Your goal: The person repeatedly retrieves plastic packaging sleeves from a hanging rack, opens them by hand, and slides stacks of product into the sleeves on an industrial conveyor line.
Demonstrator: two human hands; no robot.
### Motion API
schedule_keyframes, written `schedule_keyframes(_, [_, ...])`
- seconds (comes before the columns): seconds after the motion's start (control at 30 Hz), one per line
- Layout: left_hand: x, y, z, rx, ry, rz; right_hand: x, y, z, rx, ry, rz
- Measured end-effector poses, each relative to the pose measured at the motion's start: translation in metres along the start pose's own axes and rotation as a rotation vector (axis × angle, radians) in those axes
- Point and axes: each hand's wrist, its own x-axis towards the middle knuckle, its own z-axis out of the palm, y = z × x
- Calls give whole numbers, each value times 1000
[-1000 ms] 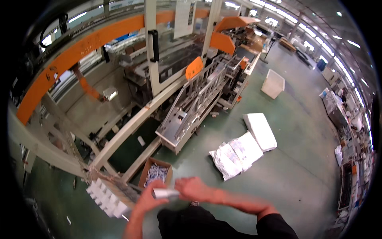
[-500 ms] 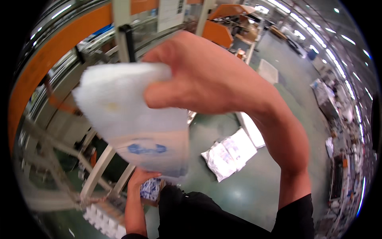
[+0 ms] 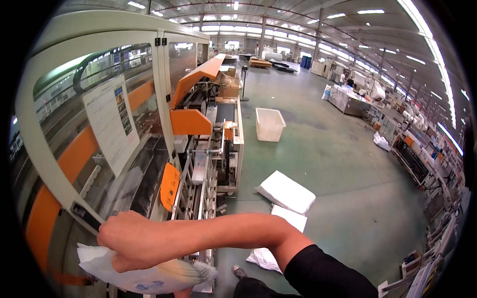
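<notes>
At the lower left, my right hand (image 3: 131, 241) is closed on the upper edge of a stack of thin white plastic bags (image 3: 164, 277). The bags carry a blue print, and their layered edges fan out toward the right end. My right forearm reaches across from the lower right. Only a sliver of my left hand (image 3: 183, 293) shows at the bottom edge, right under the stack; its fingers are hidden. Just behind my right hand is the black handle (image 3: 85, 217) of a machine door (image 3: 161, 99) with clear panels.
A long machine with orange covers (image 3: 191, 122) runs along the left. White sacks (image 3: 286, 191) lie on the green floor (image 3: 343, 208) by my right arm. Farther off stands a white plastic bin (image 3: 271, 125). Benches and machinery line the right side.
My right hand has swung down and left with the bags, from high in front to beside the door handle. My left hand has mostly left the picture. The view has tilted up.
</notes>
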Motion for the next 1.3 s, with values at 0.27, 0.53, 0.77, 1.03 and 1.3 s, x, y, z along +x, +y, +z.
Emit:
schedule_keyframes(0.27, [-9,-15,-13,-149,144,-110,20,141,-13,56,348,-22])
schedule_keyframes(0.53, [-24,56,-64,270,205,-425,-42,350,43,286,-30,684])
schedule_keyframes(0.77, [30,4,-62,355,-47,-618,-119,491,132,215,-269,926])
schedule_keyframes(1.03, [88,8,-41,250,-166,-686,-108,570,177,25,-692,932])
schedule_keyframes(1.3, [118,-22,-57,407,-266,-879,-116,606,200,138,-824,1019])
